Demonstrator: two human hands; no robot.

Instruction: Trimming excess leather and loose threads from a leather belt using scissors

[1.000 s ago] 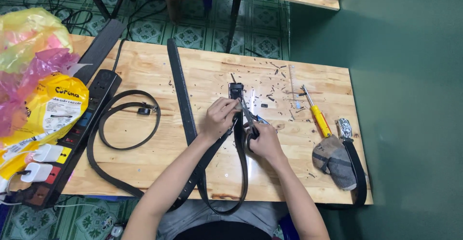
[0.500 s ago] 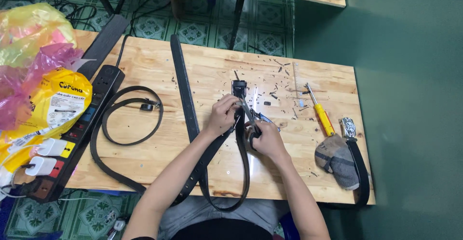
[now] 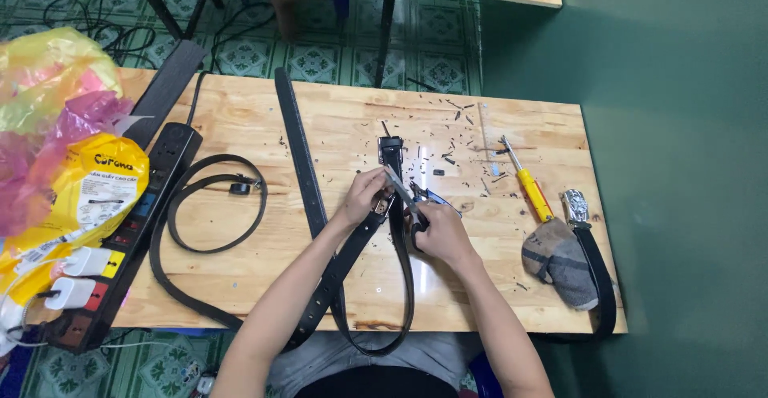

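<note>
At the centre of the frame we hold a black belt (image 3: 398, 246) over the wooden table (image 3: 336, 126). Our left hand (image 3: 364, 196) pinches the strap near its buckle end, fingers closed on it. Our right hand (image 3: 440, 234) is wrapped shut around the dark handles of a pair of scissors (image 3: 406, 200), whose blades point up and left toward the left hand's fingers. The belt loops down from the hands to the lower edge of the table, just below centre.

Left of centre lie a coiled black belt (image 3: 214, 206) and a straight black strap (image 3: 298, 154) running toward the top of the table. At the far left sit a black power strip (image 3: 136, 222) and a yellow plastic bag (image 3: 88, 190). To the right lie a yellow-handled screwdriver (image 3: 530, 186), a grey striped cloth (image 3: 560, 260) and another belt with a silver buckle (image 3: 578, 206). Small dark scraps (image 3: 448, 158) dot the tabletop above the hands.
</note>
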